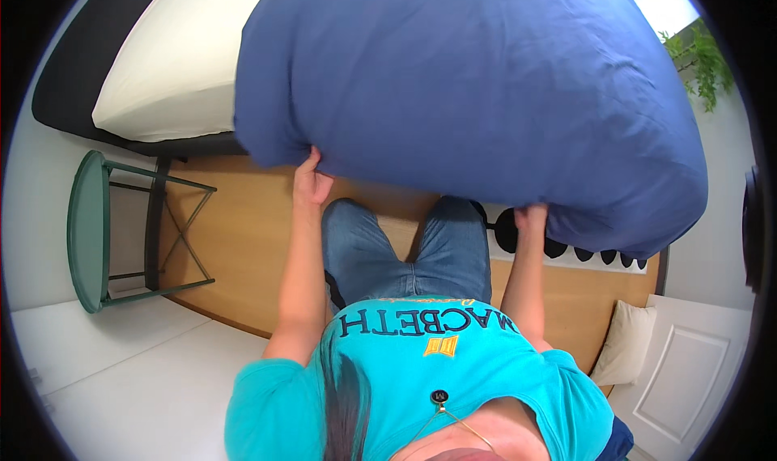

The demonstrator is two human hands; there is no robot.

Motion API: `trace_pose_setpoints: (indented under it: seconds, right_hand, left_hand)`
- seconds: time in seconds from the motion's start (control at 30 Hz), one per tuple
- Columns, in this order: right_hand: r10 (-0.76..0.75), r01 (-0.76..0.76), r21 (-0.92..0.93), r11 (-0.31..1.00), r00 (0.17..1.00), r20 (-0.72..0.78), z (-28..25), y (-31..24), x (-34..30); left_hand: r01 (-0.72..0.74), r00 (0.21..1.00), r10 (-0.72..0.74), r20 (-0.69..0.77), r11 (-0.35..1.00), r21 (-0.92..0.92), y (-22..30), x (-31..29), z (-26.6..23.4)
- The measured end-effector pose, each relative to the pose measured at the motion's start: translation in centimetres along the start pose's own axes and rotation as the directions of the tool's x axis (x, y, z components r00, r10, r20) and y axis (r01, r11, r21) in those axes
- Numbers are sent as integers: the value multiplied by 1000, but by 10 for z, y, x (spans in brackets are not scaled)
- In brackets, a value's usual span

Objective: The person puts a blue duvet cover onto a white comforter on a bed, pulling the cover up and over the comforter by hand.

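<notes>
A big blue duvet [477, 89] spreads across the upper part of the head view, over the bed and out past its near edge. My left hand [312, 182] grips its near edge at the left, thumb up against the cloth and the fingers partly tucked out of sight. Farther right, my right hand [532, 216] is closed on the same edge, its fingertips hidden by the fabric. Between the two hands the edge hangs above my knees. At the left, the duvet leaves a cream-coloured sheet [182, 60] on the mattress uncovered.
A green round folding side table [91, 230] stands at the left by the dark bed frame [69, 76]. Wooden floor [243, 250] lies around my legs. Black-and-white patterned fabric [566, 254] shows under the duvet. A pale cushion [625, 344] rests near a white door [688, 372]. Green leaves [702, 64] hang at the right.
</notes>
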State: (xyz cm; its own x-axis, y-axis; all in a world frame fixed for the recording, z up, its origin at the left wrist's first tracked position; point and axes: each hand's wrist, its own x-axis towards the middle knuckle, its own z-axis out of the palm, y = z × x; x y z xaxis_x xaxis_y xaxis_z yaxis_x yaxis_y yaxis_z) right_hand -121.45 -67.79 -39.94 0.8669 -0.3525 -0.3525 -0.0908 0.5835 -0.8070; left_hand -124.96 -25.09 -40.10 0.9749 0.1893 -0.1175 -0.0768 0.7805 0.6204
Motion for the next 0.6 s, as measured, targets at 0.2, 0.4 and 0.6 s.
trace_pose_setpoints:
  seconds: [0.2,0.4,0.6]
  right_hand:
    - [-45,-31,-349,937,977,-207,-1,20,10]
    - [108,-47,210,977,951,-289,4,6,16]
    - [-202,201,-24,979,973,-115,10,22,-36]
  left_hand:
    - [362,816,-14,-578,791,492,-3,-25,12]
    - [-542,747,269,608,-283,791,-70,-90,92]
    - [-397,805,161,570,-569,721,-76,-56,115]
